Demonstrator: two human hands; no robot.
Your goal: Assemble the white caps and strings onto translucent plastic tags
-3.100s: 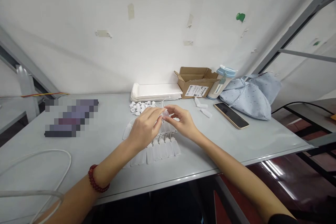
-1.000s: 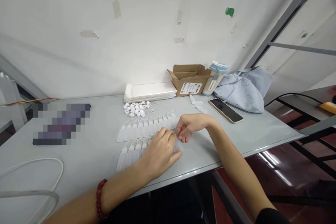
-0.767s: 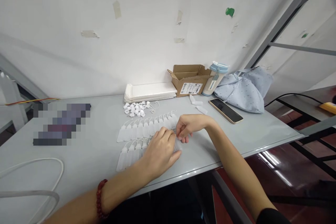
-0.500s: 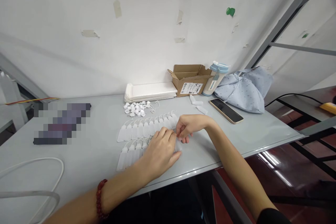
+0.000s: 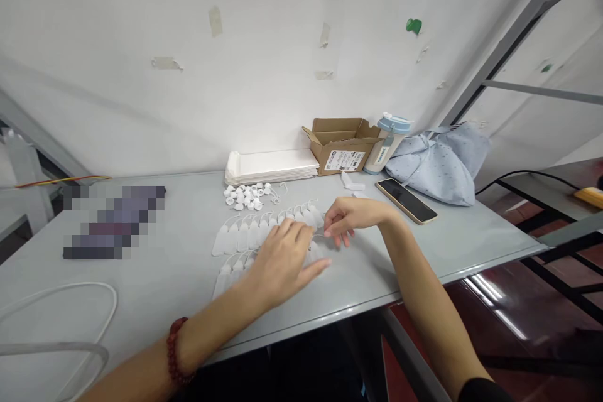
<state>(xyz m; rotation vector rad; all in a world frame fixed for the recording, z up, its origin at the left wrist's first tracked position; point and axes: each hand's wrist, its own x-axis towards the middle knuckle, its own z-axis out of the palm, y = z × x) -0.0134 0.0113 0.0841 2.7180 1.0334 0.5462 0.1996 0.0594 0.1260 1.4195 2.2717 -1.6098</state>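
Two rows of small translucent white bottle-shaped pieces, each with a thin curved white string, lie on the grey table. The back row point(image 5: 230, 240) shows mostly uncovered; my left hand point(image 5: 280, 257) hides much of the front row point(image 5: 226, 276). That hand lies palm down over the pieces, fingers stretched forward, thumb held out to the right. Just right of it, my right hand point(image 5: 342, 220) pinches a thin white string point(image 5: 318, 236) between thumb and forefinger, its other fingers hanging loose. Under my left thumb another translucent piece point(image 5: 311, 252) partly shows.
White caps point(image 5: 247, 195) form a loose pile behind the rows. Further back are stacked white trays point(image 5: 273, 166), an open cardboard box point(image 5: 346, 151) and a cup point(image 5: 386, 144). A phone point(image 5: 406, 201), a blue cloth bag point(image 5: 438, 163) and loose white pieces point(image 5: 352, 182) lie right.
My right hand has moved slightly right and away from my left, its lower fingers loosening. A string now shows between the hands. My left thumb sticks out further.
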